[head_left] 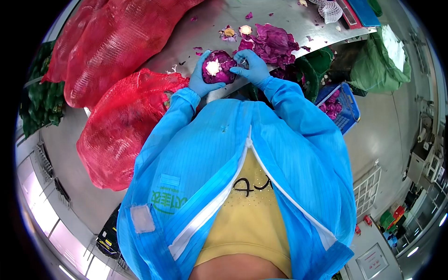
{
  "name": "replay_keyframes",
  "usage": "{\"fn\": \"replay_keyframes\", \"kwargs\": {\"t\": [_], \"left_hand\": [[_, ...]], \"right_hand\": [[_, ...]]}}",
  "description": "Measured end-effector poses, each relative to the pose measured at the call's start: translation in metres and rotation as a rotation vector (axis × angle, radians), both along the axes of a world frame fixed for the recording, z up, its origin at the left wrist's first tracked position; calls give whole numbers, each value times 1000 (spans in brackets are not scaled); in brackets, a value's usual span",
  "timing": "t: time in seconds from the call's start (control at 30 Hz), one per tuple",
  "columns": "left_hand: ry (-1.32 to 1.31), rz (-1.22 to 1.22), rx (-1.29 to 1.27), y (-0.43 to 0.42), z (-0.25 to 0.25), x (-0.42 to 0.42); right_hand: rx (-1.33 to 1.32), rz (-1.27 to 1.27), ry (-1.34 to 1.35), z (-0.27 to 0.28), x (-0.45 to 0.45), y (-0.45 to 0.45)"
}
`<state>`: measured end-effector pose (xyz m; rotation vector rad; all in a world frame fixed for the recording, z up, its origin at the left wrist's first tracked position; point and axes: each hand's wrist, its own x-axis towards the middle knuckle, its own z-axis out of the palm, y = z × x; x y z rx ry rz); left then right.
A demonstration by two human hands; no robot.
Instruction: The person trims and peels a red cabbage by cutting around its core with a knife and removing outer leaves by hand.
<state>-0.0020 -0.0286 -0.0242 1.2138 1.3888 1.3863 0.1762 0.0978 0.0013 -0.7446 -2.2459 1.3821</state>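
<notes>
A purple cabbage (223, 70) with a pale cut stem facing up is held over the front edge of the metal table. My left hand (201, 77), in a blue glove, wraps round its left side. On its right side is my right hand (252, 66), also gloved, with thumb and forefinger curled towards each other at the cabbage; whether anything is between them is too small to tell. Loose purple leaves (273, 44) lie just beyond my right hand. Cut stem pieces (245, 30) rest on the table behind the cabbage.
Red mesh sacks (126, 37) cover the left of the metal table (200, 28), and another red sack (126, 126) stands beside my left arm. At the right are a blue basket (347, 112) with purple pieces, a green sack (378, 63) and dark green containers (319, 60).
</notes>
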Motion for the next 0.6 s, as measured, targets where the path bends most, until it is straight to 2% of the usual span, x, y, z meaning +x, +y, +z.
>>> {"fn": "replay_keyframes", "kwargs": {"t": [0.03, 0.07, 0.13, 0.23, 0.43, 0.6], "left_hand": [[-1, 2, 0, 0, -1, 0], [11, -6, 8, 0, -1, -1], [22, -16, 13, 0, 0, -1], [-11, -37, 7, -1, 1, -1], [-43, -50, -28, -2, 1, -5], [7, -60, -64, -3, -3, -8]], "right_hand": [[-124, -123, 189, -5, -1, 0], [-124, -122, 188, -9, 0, 3], [-76, 29, 77, -1, 1, 8], [-54, 86, -22, 8, -1, 17], [70, 245, -56, 12, -7, 29], [54, 351, -56, 10, -13, 36]]}}
